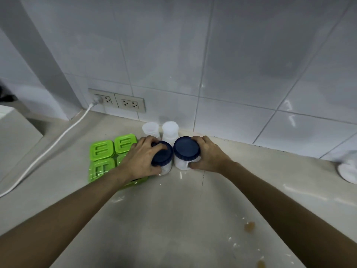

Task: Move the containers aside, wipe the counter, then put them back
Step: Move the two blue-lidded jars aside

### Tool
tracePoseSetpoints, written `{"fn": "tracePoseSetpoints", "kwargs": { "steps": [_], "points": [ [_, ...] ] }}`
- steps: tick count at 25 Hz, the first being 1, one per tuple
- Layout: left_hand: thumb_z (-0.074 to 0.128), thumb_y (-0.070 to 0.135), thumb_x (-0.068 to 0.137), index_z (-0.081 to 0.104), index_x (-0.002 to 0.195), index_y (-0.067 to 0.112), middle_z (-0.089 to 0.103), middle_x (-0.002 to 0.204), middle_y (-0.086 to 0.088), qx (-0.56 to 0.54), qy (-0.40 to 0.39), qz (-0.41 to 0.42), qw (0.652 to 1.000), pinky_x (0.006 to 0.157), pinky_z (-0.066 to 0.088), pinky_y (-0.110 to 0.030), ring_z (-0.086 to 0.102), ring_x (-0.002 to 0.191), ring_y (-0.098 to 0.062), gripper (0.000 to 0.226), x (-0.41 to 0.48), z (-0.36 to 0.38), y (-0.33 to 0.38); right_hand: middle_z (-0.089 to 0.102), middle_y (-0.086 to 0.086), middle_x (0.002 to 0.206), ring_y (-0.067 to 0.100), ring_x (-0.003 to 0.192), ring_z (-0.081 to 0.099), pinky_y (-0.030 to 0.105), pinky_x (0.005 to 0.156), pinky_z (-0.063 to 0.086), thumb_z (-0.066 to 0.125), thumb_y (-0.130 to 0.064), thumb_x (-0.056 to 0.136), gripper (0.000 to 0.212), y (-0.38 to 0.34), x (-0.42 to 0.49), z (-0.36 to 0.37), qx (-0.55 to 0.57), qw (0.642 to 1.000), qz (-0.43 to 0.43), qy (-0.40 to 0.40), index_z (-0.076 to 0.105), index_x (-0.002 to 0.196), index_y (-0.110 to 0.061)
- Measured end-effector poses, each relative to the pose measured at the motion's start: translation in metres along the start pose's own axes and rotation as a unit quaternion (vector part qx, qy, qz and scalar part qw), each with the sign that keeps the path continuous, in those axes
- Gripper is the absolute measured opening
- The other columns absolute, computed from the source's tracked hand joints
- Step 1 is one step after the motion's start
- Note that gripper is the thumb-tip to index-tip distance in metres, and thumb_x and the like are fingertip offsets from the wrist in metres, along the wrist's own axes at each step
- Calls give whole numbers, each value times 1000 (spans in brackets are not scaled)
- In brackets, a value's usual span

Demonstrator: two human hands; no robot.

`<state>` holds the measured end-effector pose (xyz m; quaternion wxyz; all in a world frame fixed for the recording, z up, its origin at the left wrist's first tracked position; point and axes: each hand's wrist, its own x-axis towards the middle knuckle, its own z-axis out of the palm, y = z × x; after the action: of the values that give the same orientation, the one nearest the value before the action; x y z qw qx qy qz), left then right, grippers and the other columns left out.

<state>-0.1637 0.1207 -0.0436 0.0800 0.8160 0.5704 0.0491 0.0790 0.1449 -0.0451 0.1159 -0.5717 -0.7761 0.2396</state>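
Two blue-lidded jars stand side by side on the counter point(173, 209), near the tiled wall point(231, 64), each gripped by one hand. In the head view, the left hand point(143, 157) wraps the left jar point(163, 157) from its left side, fingers curled over the lid's far edge and thumb low on the clear body. The right hand point(208, 155) clasps the right jar point(186, 151) from its right side, fingers behind the lid and thumb pressed on the white body in front. The two jars sit just beside each other, almost touching. Behind them, against the wall, stand two small white cups point(150, 129), close together. Left of the jars lies a cluster of green boxes point(101, 150), partly hidden under the left wrist. Farther left, a white cord point(58, 140) runs across the counter up to a socket point(100, 99) in the wall. At the far right edge sits a blurred white object point(347, 169). Brown spots point(249, 226) and pale smears mark the counter near the right forearm.
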Motion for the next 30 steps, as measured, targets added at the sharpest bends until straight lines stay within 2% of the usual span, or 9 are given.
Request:
{"fn": "tracePoseSetpoints", "kwargs": {
  "steps": [3, 5, 8, 11, 14, 17, 21, 27, 30],
  "points": [
    [64, 60, 69, 53, 123, 31, 50, 123, 0, 17, 17, -20, 1000, 91, 43, -41, 48, 111, -26, 62, 5, 2, 5, 52, 11, 120, 29, 97, 59, 40, 86, 53, 79, -32, 72, 72, 4, -2, -7, -54, 998, -10, -5, 42, 133, -16],
    [64, 52, 75, 54, 121, 26, 54, 123, -1, 30, 27, -13, 999, 91, 44, -41, 50, 112, -26, 54, 9, 2, 9, 55, 13, 117, 30, 100, 58, 41, 84, 53, 77, -38, 76, 69, 1, -1, -6, -131, 991, -24, 0, 42, 130, -13],
    [66, 36, 74, 57, 117, 21, 59, 121, -2, 3, 13, 12, 1000, 89, 48, -41, 55, 110, -28, 46, 10, -2, 10, 59, 12, 113, 30, 100, 57, 38, 84, 49, 73, -45, 77, 66, -3, 1, -2, -241, 969, -47, 32, 43, 125, -10],
    [67, 26, 69, 57, 111, 18, 62, 118, -2, -28, 1, 14, 999, 83, 51, -37, 59, 105, -27, 44, 8, -3, 9, 63, 11, 107, 29, 98, 58, 38, 85, 48, 71, -51, 76, 66, -6, 2, 3, -284, 955, -64, 55, 46, 120, -9],
    [69, 18, 65, 56, 105, 14, 64, 113, -3, -47, 5, 24, 999, 79, 48, -33, 60, 101, -26, 42, 4, -3, 5, 65, 11, 103, 29, 94, 59, 37, 82, 47, 70, -52, 77, 64, -7, 0, 7, -301, 949, -73, 64, 46, 115, -7],
    [68, 10, 64, 56, 108, 11, 63, 119, -5, -64, -14, 33, 997, 84, 46, -31, 59, 105, -26, 45, 3, -3, 0, 64, 13, 107, 30, 96, 59, 37, 82, 47, 66, -48, 82, 58, -5, -5, 8, -297, 950, -72, 64, 44, 117, -7],
    [69, 17, 67, 55, 110, 11, 57, 129, -4, -62, -20, 35, 997, 94, 44, -31, 56, 114, -25, 45, 3, -4, -1, 60, 15, 116, 31, 104, 57, 38, 88, 47, 62, -40, 88, 53, -2, -11, 6, -270, 959, -74, 49, 42, 124, -7],
    [56, 21, 79, 58, 95, 12, 63, 105, -5, -53, 63, 70, 994, 87, 43, -31, 58, 97, -25, 19, 4, -6, 43, 60, 14, 119, 32, 107, 57, 41, 90, 47, 54, -37, 93, 47, 20, -34, -11, -246, 963, -76, 74, 41, 128, -8],
    [49, 23, 81, 59, 94, 11, 61, 101, -5, -59, 93, 122, 986, 85, 43, -33, 56, 94, -24, 20, 33, -1, 105, 60, 15, 120, 33, 108, 56, 41, 90, 46, 50, -34, 95, 42, 73, -65, -42, -236, 968, -31, 76, 42, 126, -6]
  ]
}}
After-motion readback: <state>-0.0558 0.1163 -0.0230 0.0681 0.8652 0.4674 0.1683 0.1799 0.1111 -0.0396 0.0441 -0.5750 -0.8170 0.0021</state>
